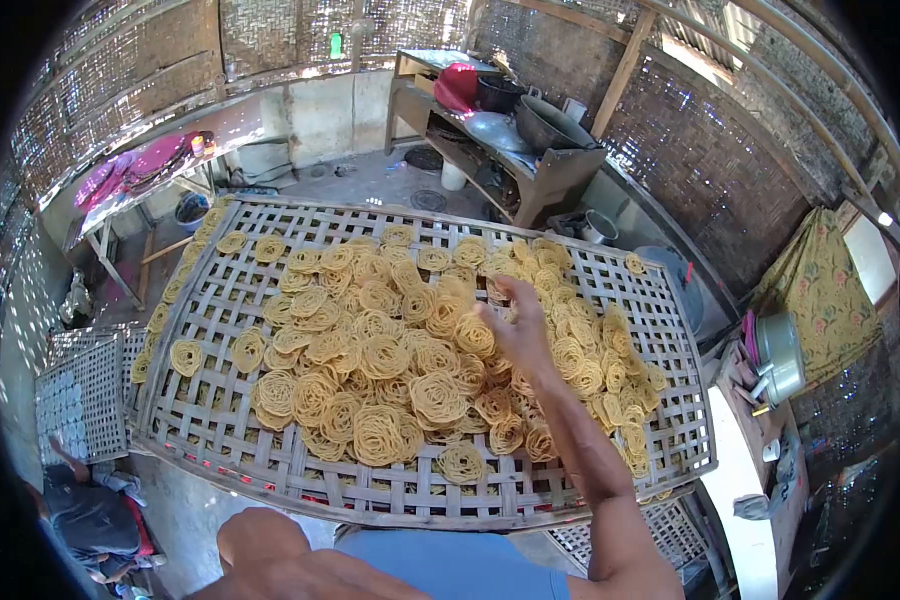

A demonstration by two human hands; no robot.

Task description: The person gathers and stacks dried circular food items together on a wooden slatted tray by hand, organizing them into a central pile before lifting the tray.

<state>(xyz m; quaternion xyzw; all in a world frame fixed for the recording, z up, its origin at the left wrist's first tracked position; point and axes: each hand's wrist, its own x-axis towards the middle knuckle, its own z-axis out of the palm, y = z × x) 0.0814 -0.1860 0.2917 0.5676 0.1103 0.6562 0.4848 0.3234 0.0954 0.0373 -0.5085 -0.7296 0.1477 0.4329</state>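
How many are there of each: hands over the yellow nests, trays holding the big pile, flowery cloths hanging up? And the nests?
Right hand: 1
Woven tray: 1
Hanging flowery cloth: 1
Total: 3
Yellow nests: too overlapped to count exactly, so left out of the total.

On a tray [210, 400], noodle nests [382, 357] lie heaped about the middle. From there, a workbench [558, 190] bearing a basin [550, 125] stands beyond at one o'clock, a side table [235, 138] at ten, another person [95, 515] at eight, a hanging cloth [825, 290] near three.
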